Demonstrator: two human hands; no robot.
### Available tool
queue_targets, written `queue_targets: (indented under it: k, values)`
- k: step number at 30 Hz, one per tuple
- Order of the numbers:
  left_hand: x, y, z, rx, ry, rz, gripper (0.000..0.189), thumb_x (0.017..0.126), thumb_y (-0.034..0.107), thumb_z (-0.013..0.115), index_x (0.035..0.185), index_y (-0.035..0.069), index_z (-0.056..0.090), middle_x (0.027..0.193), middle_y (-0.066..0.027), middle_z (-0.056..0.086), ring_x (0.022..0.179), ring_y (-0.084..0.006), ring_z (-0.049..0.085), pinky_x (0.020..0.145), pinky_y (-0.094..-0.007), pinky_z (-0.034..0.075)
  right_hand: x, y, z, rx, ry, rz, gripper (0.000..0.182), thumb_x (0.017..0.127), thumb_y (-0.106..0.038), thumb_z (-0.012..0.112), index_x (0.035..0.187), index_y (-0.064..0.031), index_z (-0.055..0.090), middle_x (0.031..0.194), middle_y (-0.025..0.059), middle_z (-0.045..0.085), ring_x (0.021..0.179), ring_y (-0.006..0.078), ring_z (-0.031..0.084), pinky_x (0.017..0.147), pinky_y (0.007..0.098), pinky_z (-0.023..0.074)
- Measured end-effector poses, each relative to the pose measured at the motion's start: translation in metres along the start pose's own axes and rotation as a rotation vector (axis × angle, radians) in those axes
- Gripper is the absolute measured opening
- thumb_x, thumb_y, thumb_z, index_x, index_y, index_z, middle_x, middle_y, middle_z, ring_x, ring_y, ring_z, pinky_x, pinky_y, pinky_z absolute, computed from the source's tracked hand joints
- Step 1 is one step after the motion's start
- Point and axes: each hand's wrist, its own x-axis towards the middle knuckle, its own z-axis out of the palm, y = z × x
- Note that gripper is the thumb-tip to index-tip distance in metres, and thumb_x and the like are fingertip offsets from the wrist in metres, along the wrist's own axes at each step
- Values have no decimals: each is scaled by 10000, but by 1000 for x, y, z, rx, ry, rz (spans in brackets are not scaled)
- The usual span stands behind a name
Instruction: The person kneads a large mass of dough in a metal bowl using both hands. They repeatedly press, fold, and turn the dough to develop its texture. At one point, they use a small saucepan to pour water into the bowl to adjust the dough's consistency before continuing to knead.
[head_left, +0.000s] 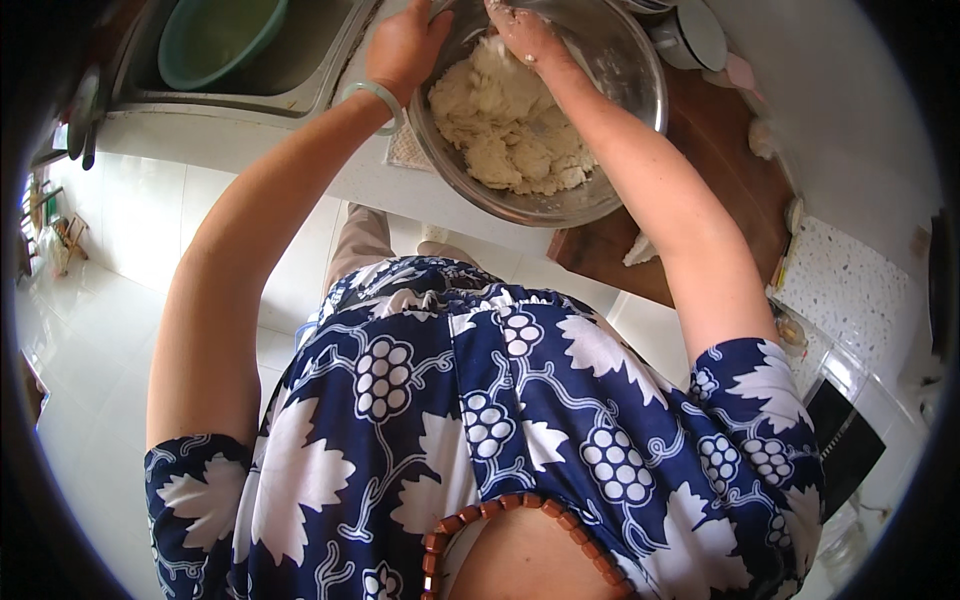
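A large stainless steel bowl (517, 216) sits at the counter's edge, holding a shaggy, lumpy mass of dough (517, 127). My left hand (401, 45), with a pale green bangle (382, 97) on the wrist, grips the bowl's left side, its thumb over the rim. The frame's top edge cuts off some of its fingers. Inside the bowl, my right hand (525, 34) is just above the far part of the dough and smeared with bits of it. Its fingertips are partly hidden, and the dough beneath looks blurred.
Left of the bowl, a metal sink (300, 101) contains a green basin (172, 52) of cloudy liquid. A brown wooden board (720, 165) lies beneath and right of the bowl, near a white enamel mug (694, 37). A textured cloth (409, 146) shows under the bowl.
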Motion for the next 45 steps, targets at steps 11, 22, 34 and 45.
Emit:
queue_targets:
  k: [11,22,34,45]
  values:
    - [-12,9,-5,11,-30,-74,315,918,343,553,919,28,540,816,-243,625,805,-455,583,670,-503,451,-138,-18,1,-295,30,-361,307,823,-334,635,995,-80,647,1056,127,614,1079,326,549,894,449,464]
    - [-2,14,-3,-80,-79,-85,264,910,281,576,854,35,495,741,-224,614,707,-442,585,601,-499,445,-102,-17,23,-239,296,-287,144,774,-179,633,895,-103,650,924,52,648,891,263,582,777,405,473]
    - [3,19,-7,-82,-156,-177,211,899,241,607,930,53,516,756,-220,612,703,-440,589,587,-488,458,-43,-6,19,-114,76,-197,182,816,-250,581,900,-93,619,823,146,663,842,353,634,732,471,506]
    - [6,25,-10,-139,-100,-181,280,905,299,595,884,35,503,790,-237,613,780,-448,584,652,-501,460,10,46,38,248,287,-314,257,935,-246,499,1039,-35,601,926,258,625,873,468,588,688,487,467]
